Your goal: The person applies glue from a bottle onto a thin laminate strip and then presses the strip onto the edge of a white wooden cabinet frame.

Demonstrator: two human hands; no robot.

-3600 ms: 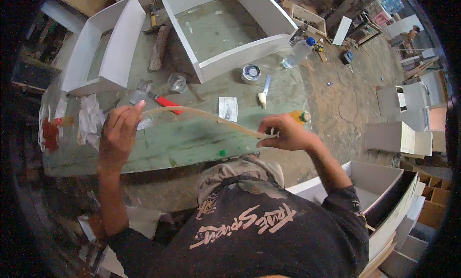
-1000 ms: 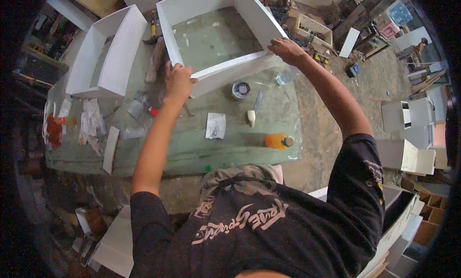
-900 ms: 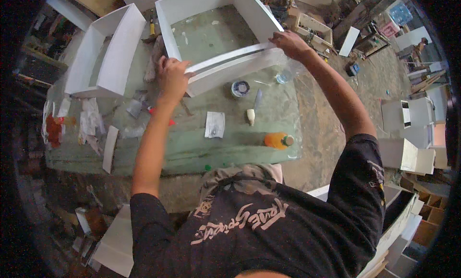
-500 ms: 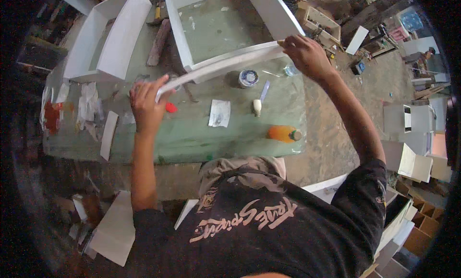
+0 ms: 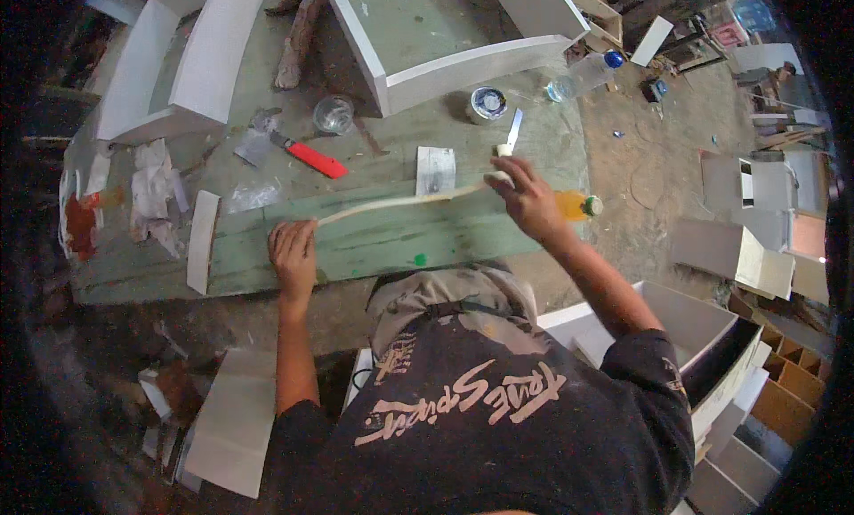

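A long, thin, pale strip (image 5: 391,205) is held low over the green table (image 5: 374,248), running left to right. My left hand (image 5: 294,253) grips its left end with closed fingers. At the other end, my right hand (image 5: 532,202) pinches the strip close to a putty knife (image 5: 515,131), whose pale handle is partly behind the fingers. Beside that hand lies an orange bottle (image 5: 574,205) with a green cap, partly covered. A grey-white paper sheet (image 5: 436,166) rests just beyond the strip. A red-handled utility knife (image 5: 316,159) lies farther left.
Behind are a white box frame (image 5: 480,66) and a white narrow frame (image 5: 209,57). A tub (image 5: 487,105), a clear cup (image 5: 334,115) and a water bottle (image 5: 592,71) stand on the table. A short white board (image 5: 203,242) and crumpled paper (image 5: 153,195) lie left.
Both hands have brought the strip down and nearer to me, from in front of the box frame to low over the table. It now shows as a thinner line.
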